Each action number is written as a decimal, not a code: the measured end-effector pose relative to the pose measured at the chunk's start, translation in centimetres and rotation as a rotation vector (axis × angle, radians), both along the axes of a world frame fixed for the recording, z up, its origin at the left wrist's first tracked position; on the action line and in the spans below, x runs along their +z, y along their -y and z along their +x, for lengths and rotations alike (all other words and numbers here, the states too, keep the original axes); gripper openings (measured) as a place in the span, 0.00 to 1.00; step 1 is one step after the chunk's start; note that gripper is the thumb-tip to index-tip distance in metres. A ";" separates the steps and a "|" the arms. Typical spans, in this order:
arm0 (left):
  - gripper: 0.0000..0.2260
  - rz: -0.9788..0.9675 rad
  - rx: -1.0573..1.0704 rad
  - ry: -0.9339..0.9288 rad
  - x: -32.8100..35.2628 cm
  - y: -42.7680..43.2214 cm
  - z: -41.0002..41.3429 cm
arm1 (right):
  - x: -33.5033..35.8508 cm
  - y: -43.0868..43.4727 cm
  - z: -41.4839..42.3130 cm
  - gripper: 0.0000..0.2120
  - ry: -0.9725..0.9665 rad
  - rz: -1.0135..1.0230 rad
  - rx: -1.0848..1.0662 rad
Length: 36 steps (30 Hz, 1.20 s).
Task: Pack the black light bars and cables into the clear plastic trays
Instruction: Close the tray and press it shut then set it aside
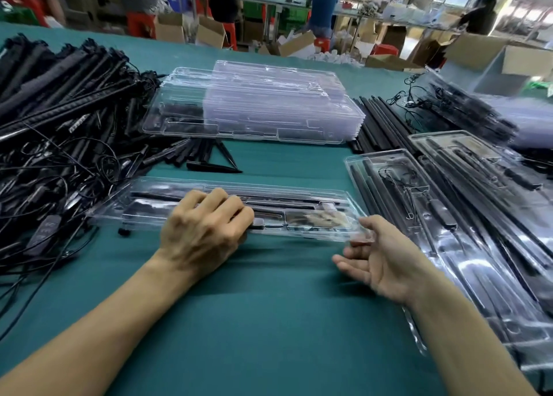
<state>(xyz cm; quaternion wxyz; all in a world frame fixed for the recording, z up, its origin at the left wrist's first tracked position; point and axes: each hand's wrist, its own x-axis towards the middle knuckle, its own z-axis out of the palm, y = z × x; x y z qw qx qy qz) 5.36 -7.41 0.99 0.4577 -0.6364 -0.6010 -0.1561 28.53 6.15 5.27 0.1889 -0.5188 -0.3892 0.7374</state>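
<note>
- Head view: front tray (pixel 314 213) lies crosswise on the green table cover (pixel 269 321), just ahead of both hands. Black bars sit in its long slots, and a cable part sits in the R compartment.
- Left hand (pixel 206 225) is knuckles-up on the tray's middle, fingers curled over the top and thumb at the near edge. It seems to grip the tray there, but blur hides the exact contact.
- Right hand (pixel 380 261) is loose, palm turned inward, fingers relaxed and holding nothing. Its fingertips are at the tray's R end.
- Pile of light bars and cables (pixel 59 111) covers the L side of the table, its tangled wires reaching twd the tray's L end.
- Stack of empty trays (pixel 254 108) is at centre, beyond the front tray.
- Loose black bars (pixel 380 123) lie just R of that stack.
- Filled trays (pixel 449 201) overlap along the R side.
- Bkgd: cardboard boxes (pixel 209 33) and people at far benches.
</note>
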 end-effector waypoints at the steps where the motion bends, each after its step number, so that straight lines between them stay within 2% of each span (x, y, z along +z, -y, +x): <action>1: 0.08 0.000 -0.004 -0.001 0.0 0.1 -0.1 | 0.1 -0.3 -0.1 0.17 0.044 0.015 0.042; 7: 0.05 0.024 -0.035 0.026 -0.1 0.4 -0.4 | 1.1 -1.6 0.5 0.12 0.124 0.030 0.263; 15: 0.04 0.006 -0.098 0.027 -0.1 0.7 -0.3 | 1.2 -1.5 1.5 0.09 -0.042 -0.032 0.322; 18: 0.04 -0.020 -0.093 0.027 -0.1 0.7 -0.1 | 0.7 -1.4 1.6 0.13 -0.018 -0.029 0.304; 22: 0.09 -0.080 -0.101 0.031 0.1 0.6 -0.1 | -0.1 -1.2 0.8 0.13 0.049 0.041 0.243; 26: 0.12 -0.165 -0.147 0.000 0.4 0.6 -0.9 | -0.7 -0.9 -0.1 0.19 0.091 0.108 0.197; 30: 0.10 -0.214 -0.204 -0.043 0.9 0.5 -1.5 | -1.1 -0.5 -0.6 0.22 0.025 0.112 0.101; 36: 0.12 -0.185 -0.237 -0.002 0.8 0.4 -2.1 | -1.4 0.2 -0.5 0.23 -0.032 0.173 0.066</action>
